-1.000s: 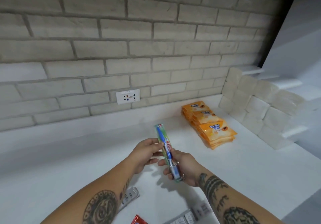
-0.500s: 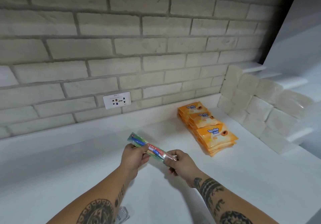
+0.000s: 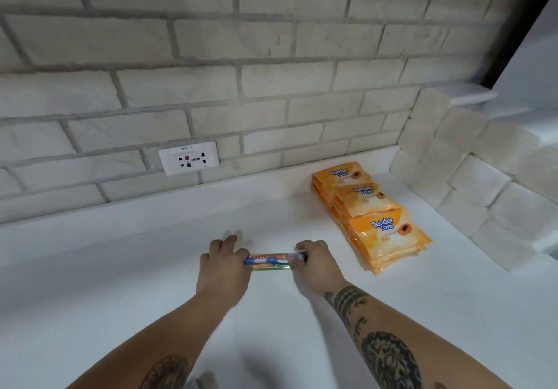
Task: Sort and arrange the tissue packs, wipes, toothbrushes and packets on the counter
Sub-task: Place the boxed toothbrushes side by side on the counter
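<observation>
Held level by both ends: packaged toothbrush [image 3: 271,261], low over the white counter [image 3: 120,283], near and left of the stack of orange wipes [image 3: 374,216]. Left hand [image 3: 225,264] pinching the end farther from the wipes; right hand [image 3: 314,263] with fingers curled round the nearer end. Contact with the counter unclear. Right of the wipes, stacked white tissue packs [image 3: 471,183].

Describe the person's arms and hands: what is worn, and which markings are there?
Both forearms are bare, without sleeves. The right forearm carries dark tattoos: bands near the wrist, a round design higher. The left forearm shows one round dark tattoo. No gloves.
</observation>
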`<control>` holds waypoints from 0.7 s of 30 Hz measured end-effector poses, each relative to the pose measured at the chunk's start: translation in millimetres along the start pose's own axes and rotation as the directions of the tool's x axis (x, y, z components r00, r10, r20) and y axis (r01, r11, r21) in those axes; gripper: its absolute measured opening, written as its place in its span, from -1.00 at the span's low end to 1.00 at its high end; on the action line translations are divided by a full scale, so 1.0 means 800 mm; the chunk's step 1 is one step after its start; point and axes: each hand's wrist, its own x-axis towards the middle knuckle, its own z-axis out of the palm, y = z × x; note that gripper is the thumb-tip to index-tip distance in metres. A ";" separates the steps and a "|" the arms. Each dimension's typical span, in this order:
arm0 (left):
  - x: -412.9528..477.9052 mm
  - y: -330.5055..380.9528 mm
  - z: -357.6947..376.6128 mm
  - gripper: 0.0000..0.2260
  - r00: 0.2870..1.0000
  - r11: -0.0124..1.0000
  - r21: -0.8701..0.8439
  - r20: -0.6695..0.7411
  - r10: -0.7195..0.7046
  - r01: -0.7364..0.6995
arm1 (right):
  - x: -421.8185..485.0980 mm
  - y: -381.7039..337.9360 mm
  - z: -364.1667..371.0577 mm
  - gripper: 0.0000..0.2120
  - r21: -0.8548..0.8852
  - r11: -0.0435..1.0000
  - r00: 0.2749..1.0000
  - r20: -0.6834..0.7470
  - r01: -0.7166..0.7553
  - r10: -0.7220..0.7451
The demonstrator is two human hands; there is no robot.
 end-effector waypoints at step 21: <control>0.057 0.014 0.017 -0.59 0.992 0.992 0.011 0.034 0.124 -0.125 | 0.081 -0.010 0.037 -0.40 -0.553 0.785 0.947 0.026 0.279 -0.319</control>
